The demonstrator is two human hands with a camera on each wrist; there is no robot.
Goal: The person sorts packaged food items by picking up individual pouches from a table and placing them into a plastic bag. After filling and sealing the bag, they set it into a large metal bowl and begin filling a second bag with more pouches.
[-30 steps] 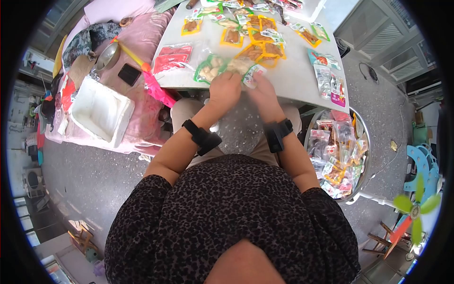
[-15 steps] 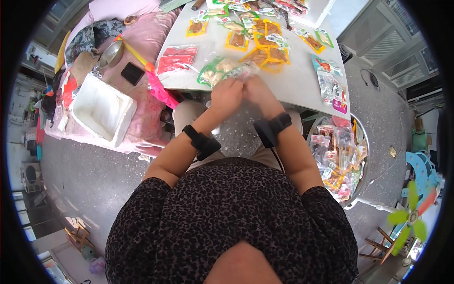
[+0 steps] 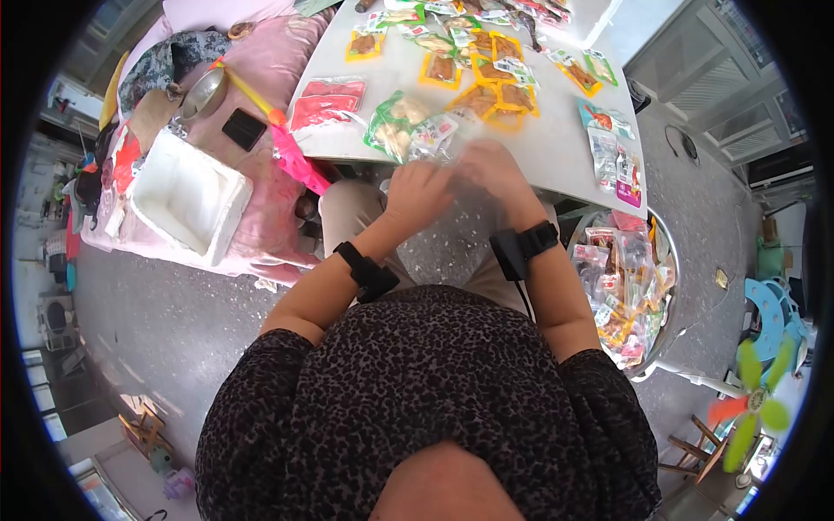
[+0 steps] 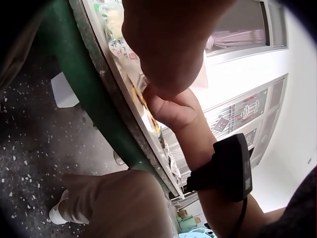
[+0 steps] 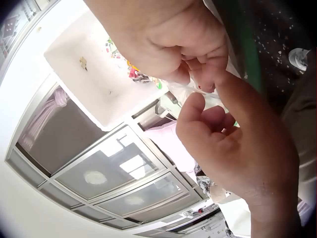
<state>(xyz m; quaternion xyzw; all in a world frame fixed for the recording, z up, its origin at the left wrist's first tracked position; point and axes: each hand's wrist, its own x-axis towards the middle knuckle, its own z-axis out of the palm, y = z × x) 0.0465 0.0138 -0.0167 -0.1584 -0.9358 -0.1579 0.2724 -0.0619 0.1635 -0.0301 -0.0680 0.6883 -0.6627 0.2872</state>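
A clear plastic bag [image 3: 437,135] with green-edged packs of pale food [image 3: 393,126] lies at the table's front edge. My left hand [image 3: 420,187] pinches the near edge of the bag, fingers curled. Close on its right, my right hand [image 3: 495,170], blurred, grips the same edge. In the right wrist view, thin clear film [image 5: 194,89] shows between the curled fingers of the left hand [image 5: 237,148] and the right hand [image 5: 168,44]. The left wrist view has the right hand [image 4: 173,113] partly hidden behind the dark left hand [image 4: 168,44].
Yellow-edged food packs [image 3: 499,97] and red packs [image 3: 328,104] lie farther back on the white table [image 3: 556,130]. Silver and purple packs [image 3: 615,165] sit at its right edge. A basin [image 3: 653,365] full of packs stands at right, a white foam box [image 3: 187,204] on the pink bed at left.
The hands first worked over the bag's right end, then came together at its near edge. Now they have drawn slightly apart, the right hand moving right.
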